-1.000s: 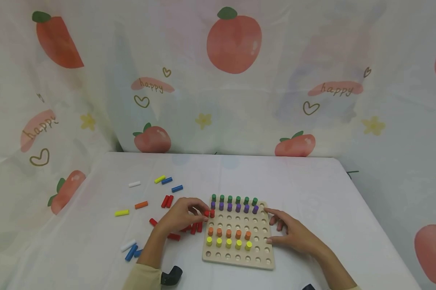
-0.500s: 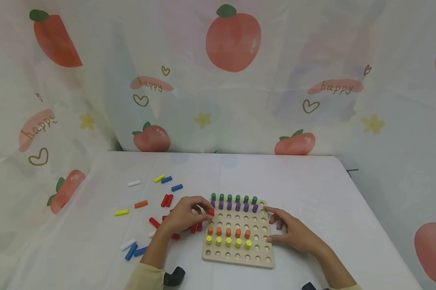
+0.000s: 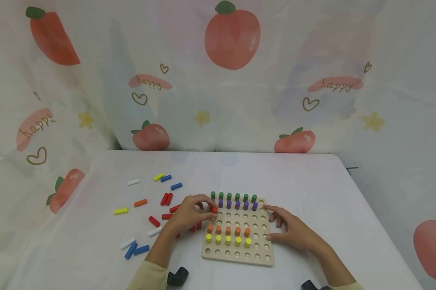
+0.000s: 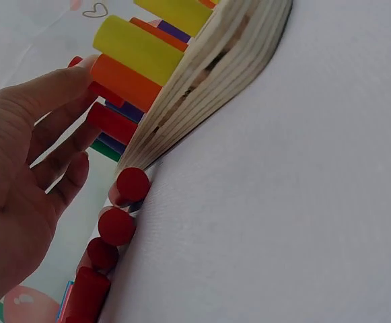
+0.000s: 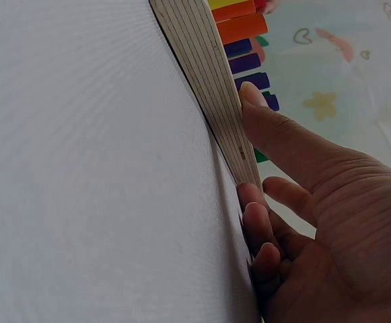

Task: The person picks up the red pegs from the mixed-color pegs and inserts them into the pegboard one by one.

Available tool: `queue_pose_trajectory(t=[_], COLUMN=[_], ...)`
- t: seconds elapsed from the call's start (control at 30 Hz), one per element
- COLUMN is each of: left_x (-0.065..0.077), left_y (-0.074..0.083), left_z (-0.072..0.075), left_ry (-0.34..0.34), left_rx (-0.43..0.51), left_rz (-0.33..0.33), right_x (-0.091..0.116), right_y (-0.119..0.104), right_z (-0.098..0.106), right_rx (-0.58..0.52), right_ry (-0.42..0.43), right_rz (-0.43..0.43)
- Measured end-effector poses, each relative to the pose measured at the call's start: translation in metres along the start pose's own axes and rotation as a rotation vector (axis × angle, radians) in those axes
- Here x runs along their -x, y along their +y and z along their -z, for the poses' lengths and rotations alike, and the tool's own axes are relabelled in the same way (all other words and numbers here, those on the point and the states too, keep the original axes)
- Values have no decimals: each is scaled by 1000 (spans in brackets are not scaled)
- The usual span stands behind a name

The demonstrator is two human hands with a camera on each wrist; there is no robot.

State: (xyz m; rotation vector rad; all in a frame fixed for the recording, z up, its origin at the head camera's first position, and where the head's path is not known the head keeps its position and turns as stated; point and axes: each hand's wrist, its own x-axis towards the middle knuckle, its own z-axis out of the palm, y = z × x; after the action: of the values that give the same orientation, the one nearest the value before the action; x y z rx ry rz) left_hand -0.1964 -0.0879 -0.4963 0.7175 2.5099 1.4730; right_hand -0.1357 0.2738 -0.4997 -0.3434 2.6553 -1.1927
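Note:
My left hand (image 3: pixel 192 212) pinches a red peg (image 3: pixel 213 210) between thumb and fingertips, over the left side of a wooden pegboard (image 3: pixel 239 257). In the left wrist view, another red peg (image 4: pixel 111 121) stands upright at the board's left edge, just beyond the left hand's fingers. Rows of green pegs (image 3: pixel 237 197), purple pegs (image 3: pixel 237 205), orange pegs (image 3: pixel 227 230) and yellow pegs (image 3: pixel 228 240) stand in the board. My right hand (image 3: pixel 292 229) rests along the board's right edge, thumb and index finger spread apart and touching it; its other fingers bend loosely.
Loose red pegs (image 3: pixel 154 221) lie left of the board, some partly hidden by my left forearm. Farther left are scattered blue pegs (image 3: pixel 141 249), white pegs (image 3: pixel 127 243), yellow ones and an orange peg (image 3: pixel 140 203). A patterned curtain (image 3: pixel 247 112) hangs behind the white table (image 3: pixel 294 177).
My left hand has shifted slightly to the right with the red peg, from the board's left edge further over the board. The right hand keeps its place on the right edge.

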Motion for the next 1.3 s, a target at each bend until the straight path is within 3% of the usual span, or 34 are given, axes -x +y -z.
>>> queue_pose_trajectory(t=[0.47,0.97,1.3], left_x=[-4,-5,-5], left_y=[-1,-5,-5], left_z=[-8,-18,-23], left_ry=[5,38,80], left_rx=[14,58,28], left_rz=[-42,12,10], right_x=[0,1,0], right_y=[2,3,2], right_z=[0,0,0], right_rx=[0,4,-9], right_ry=[1,1,-3], right_rz=[19,14,0])
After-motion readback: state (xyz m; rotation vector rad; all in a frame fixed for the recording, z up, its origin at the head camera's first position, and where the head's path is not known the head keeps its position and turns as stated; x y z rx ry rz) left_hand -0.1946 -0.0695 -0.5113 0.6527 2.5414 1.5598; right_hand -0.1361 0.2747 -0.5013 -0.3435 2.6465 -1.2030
